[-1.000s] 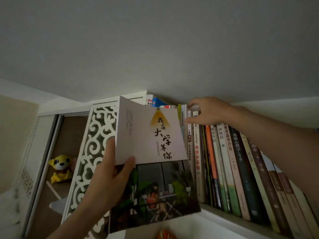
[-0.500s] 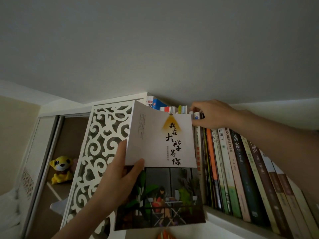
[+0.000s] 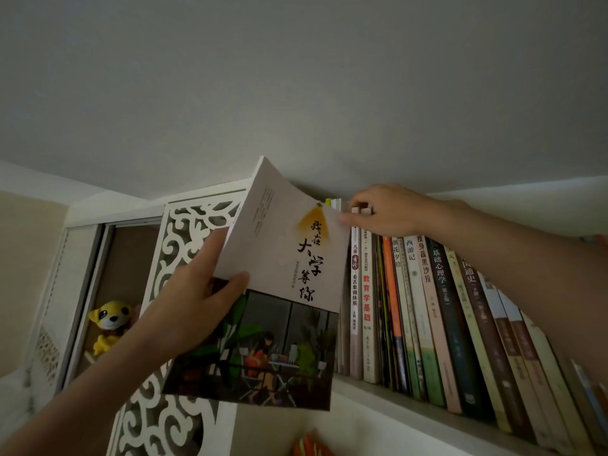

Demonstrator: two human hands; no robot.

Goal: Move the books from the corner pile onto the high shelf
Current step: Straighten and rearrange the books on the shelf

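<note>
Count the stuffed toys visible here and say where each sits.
1. A yellow plush dog toy sits in the open compartment at lower left, left of the white carved fretwork panel. Others may be hidden behind the panel or the left hand.

Single head-worn view, tilted upward, close to the high shelf (image 3: pixel 411 404), ceiling (image 3: pixel 296 77) filling the upper half

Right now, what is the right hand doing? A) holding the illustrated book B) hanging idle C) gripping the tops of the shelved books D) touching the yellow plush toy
C: the right hand curls its fingers over the tops of the shelved books, while the left hand holds the illustrated book.
</note>
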